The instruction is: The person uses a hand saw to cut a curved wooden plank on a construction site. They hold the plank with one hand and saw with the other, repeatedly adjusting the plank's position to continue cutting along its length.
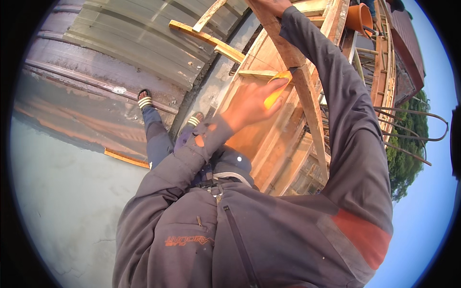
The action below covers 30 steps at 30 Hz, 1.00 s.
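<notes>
My left hand (252, 103) is closed around the yellow handle (274, 93) of a tool. A small dark part at the handle's far end meets a wooden beam (309, 103) where there is a notch or joint; the tool's kind is unclear. Stretched up to the top edge, my right hand (272, 6) lies against the upper part of that beam. Its fingers are mostly out of view. The beam slants across a boxed formwork of planks and brown boards (254, 144) beside my body.
An orange bucket (359, 19) stands at the top right near another person's leg. Bent steel bars (418, 132) jut out on the right. Loose timber (206, 38) lies over corrugated sheets (139, 38) on the left. My sandalled feet (144, 98) are beside a concrete ledge.
</notes>
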Each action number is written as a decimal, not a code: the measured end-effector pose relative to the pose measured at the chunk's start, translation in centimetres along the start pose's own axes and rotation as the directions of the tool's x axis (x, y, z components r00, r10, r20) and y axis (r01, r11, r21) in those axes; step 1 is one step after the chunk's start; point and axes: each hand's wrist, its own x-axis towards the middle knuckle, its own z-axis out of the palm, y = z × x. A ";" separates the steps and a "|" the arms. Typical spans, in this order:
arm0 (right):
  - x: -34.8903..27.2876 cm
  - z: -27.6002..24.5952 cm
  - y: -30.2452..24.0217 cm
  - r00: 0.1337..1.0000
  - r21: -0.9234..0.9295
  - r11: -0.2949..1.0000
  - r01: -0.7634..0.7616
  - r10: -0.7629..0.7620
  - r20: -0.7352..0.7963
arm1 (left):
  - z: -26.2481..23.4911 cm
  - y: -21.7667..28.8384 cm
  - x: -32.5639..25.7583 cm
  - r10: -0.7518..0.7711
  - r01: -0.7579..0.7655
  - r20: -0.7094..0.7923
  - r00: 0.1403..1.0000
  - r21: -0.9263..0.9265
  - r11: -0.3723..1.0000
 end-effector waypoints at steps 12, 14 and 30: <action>-1.0 3.2 1.3 0.993 -0.007 0.994 -0.112 0.112 -0.026 | -9.4 11.7 -10.2 -0.151 0.150 0.046 0.987 0.031 0.988; -1.6 2.7 1.1 0.988 -0.031 0.988 -0.148 0.147 -0.051 | -6.1 8.7 -5.4 -0.140 0.140 0.025 0.990 0.022 0.990; 0.7 4.0 0.3 0.998 -0.093 0.994 0.065 -0.067 -0.021 | 0.1 2.5 0.8 -0.050 0.056 -0.101 0.994 0.067 0.996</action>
